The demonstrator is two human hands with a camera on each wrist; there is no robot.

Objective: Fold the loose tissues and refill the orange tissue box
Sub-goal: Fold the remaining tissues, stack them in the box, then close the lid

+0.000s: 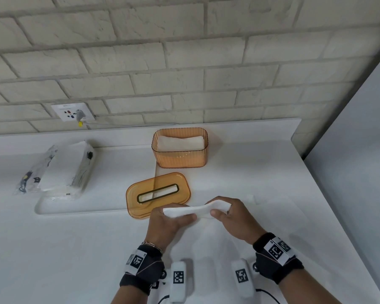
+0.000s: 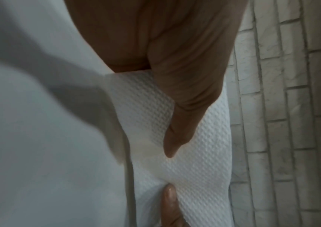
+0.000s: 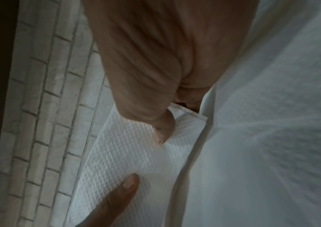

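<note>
A folded white embossed tissue [image 1: 195, 209] is held just above the counter between both hands. My left hand [image 1: 171, 218] pinches its left end, thumb on top [image 2: 177, 138]. My right hand [image 1: 226, 212] pinches its right end, thumb on the paper [image 3: 163, 130]. The orange tissue box [image 1: 180, 160] stands open at the back with folded white tissues inside. Its orange lid [image 1: 158, 194], with a slot, lies flat in front of the box, just beyond my left hand. In the wrist views the tissue [image 2: 200, 153] [image 3: 124, 153] fills the middle.
An opened plastic pack of white tissues [image 1: 59, 170] lies at the left on a white tray [image 1: 79, 210]. A wall socket with a plug [image 1: 74, 113] sits on the brick wall. The counter's right edge [image 1: 342, 216] runs diagonally beside a grey panel.
</note>
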